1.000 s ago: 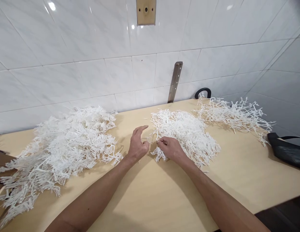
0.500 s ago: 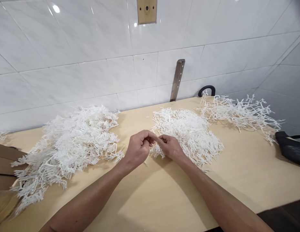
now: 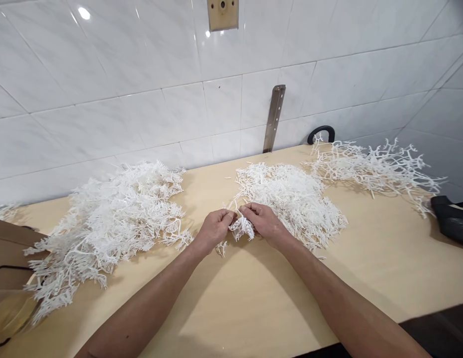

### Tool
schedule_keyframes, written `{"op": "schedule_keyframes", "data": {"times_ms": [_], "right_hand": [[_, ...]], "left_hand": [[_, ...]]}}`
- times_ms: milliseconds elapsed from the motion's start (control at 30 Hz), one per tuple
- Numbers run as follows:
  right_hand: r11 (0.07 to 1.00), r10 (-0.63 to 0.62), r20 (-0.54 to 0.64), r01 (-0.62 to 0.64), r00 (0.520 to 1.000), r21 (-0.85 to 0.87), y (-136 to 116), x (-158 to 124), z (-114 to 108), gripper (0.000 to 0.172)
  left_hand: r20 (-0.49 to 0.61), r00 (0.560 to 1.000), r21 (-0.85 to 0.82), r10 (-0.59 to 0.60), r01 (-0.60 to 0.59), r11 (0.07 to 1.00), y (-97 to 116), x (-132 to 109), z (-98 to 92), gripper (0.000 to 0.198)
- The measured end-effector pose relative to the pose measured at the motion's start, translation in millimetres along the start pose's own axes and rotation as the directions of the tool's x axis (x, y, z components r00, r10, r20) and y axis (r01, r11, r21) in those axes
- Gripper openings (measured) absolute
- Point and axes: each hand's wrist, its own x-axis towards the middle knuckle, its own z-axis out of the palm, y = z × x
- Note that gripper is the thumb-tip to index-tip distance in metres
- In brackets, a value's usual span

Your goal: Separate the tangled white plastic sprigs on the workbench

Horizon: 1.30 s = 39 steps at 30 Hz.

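Observation:
Both hands meet over the wooden table, at the near left edge of the middle pile of white pieces (image 3: 291, 199). My left hand (image 3: 216, 226) pinches a small white branched piece (image 3: 242, 227) from its left side. On the other side, my right hand (image 3: 261, 220) is closed on the same piece, thumb and forefinger together. Some white tips hang between the hands, and a few more show below my left hand. A larger white heap (image 3: 123, 219) lies to the left. Longer, more open white branches (image 3: 376, 166) lie at the back right.
The wooden table (image 3: 224, 308) runs along a tiled wall. A metal strip (image 3: 274, 119) leans there, near a black curved handle (image 3: 321, 133). At the right edge is a black object (image 3: 451, 221); a cardboard box (image 3: 11, 248) stands at the left.
The hands have moved slightly apart, and the white branched piece now shows between them. White tips have appeared below my left hand. The view has shifted slightly.

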Motion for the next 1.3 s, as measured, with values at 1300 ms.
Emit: {"op": "schedule_keyframes", "data": {"times_ms": [1300], "right_hand": [[0.996, -0.03, -0.086, 0.037, 0.996, 0.079, 3.5, 3.7, -5.5, 0.042]], "left_hand": [[0.226, 0.965, -0.709, -0.133, 0.257, 0.656, -27.1, 15.3, 3.9, 0.032]]}}
